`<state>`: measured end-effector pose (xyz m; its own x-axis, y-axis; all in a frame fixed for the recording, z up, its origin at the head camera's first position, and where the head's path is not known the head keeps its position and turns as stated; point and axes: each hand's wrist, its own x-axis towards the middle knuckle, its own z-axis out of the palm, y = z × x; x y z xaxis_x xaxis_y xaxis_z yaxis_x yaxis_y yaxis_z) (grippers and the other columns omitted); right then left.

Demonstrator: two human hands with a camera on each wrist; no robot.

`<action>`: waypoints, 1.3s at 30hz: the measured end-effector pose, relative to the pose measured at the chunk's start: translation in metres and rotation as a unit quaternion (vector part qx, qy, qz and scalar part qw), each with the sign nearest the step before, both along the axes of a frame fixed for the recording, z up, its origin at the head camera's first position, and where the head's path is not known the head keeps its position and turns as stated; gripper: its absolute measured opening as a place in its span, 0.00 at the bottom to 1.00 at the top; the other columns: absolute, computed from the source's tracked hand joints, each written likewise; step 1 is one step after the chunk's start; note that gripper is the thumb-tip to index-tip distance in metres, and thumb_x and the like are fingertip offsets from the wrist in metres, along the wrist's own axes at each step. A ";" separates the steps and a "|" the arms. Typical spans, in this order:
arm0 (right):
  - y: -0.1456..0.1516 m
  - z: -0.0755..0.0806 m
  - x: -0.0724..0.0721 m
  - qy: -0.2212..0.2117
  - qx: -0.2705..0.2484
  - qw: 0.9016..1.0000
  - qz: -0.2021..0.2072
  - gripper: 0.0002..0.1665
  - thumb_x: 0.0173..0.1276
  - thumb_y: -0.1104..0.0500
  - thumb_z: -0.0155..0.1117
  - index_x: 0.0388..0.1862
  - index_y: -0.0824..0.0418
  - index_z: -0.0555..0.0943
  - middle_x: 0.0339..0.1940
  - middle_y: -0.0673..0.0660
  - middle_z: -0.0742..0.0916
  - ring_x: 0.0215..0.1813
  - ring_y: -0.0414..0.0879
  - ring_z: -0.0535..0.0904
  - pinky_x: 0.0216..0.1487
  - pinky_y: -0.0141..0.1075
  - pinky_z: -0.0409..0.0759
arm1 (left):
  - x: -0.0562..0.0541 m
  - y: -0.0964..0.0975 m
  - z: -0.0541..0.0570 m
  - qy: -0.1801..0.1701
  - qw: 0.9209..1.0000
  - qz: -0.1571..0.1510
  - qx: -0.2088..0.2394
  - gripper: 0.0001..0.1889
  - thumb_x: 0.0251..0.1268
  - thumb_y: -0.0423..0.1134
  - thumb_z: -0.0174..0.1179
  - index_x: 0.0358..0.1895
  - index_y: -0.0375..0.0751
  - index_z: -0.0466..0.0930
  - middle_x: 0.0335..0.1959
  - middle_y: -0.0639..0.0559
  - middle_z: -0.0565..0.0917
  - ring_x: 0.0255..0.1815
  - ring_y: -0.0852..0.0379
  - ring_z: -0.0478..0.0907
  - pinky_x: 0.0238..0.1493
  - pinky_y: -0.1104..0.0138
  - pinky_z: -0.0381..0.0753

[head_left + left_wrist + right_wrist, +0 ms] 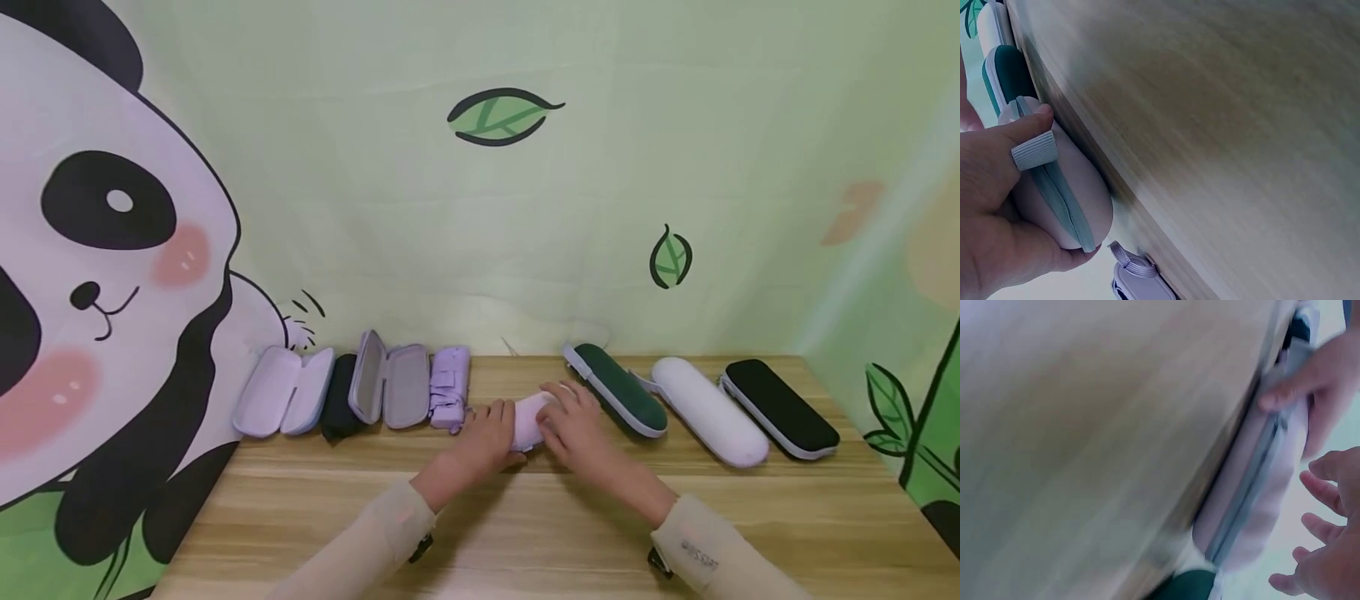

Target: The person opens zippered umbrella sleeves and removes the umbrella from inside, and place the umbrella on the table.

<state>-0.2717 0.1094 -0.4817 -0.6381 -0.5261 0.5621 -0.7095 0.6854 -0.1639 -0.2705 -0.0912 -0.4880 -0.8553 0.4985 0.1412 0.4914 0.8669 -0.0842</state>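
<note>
A pale pink zippered case [529, 421] lies at the middle of the wooden table. My left hand [486, 437] grips its left end, with the thumb along the zip side by a ribbed elastic strap [1035, 150] in the left wrist view. A grey-green zip band [1063, 203] runs the case's length, and the case looks zipped closed. My right hand [576, 427] is at the case's right end. In the right wrist view, the right hand's fingers [1325, 531] are spread and slightly bent beside the case, with a gap between.
To the left stand two opened cases [266, 392] [407, 387], a black case [341, 392] between them and a lavender case with a strap [450, 383]. Rightward lie a dark green case [622, 387], a white case [708, 408] and a black case [780, 404]. A printed cloth backdrop [375, 208] rises behind.
</note>
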 end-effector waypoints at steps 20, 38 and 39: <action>0.073 0.011 0.005 -0.102 0.069 0.984 -0.127 0.36 0.74 0.46 0.62 0.77 0.56 0.69 0.77 0.68 0.69 0.77 0.72 0.55 0.67 0.74 0.53 | 0.000 -0.004 0.009 -0.073 0.997 -0.017 0.025 0.39 0.73 0.62 0.56 0.72 0.34 0.61 0.66 0.39 0.73 0.63 0.38 0.74 0.60 0.45 0.75; 0.077 0.009 0.012 -0.061 0.083 0.987 -0.126 0.35 0.72 0.52 0.65 0.76 0.57 0.70 0.73 0.66 0.73 0.74 0.71 0.62 0.66 0.71 0.59 | 0.039 0.021 0.032 -0.054 0.996 -0.066 -0.019 0.33 0.66 0.39 0.66 0.74 0.62 0.68 0.75 0.45 0.67 0.71 0.27 0.64 0.58 0.39 0.77; 0.077 0.010 0.012 -0.061 0.084 0.987 -0.126 0.35 0.72 0.52 0.66 0.76 0.57 0.71 0.73 0.66 0.74 0.74 0.71 0.62 0.66 0.71 0.59 | 0.047 0.028 0.033 -0.061 0.997 -0.049 -0.014 0.30 0.70 0.42 0.62 0.74 0.60 0.68 0.75 0.42 0.67 0.71 0.26 0.64 0.59 0.39 0.76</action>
<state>-0.2596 0.1864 -0.4720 -0.8183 -0.4212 0.3912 -0.4947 0.8625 -0.1062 -0.2239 -0.0636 -0.4553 -0.8124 0.5826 0.0242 0.5814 0.8125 -0.0425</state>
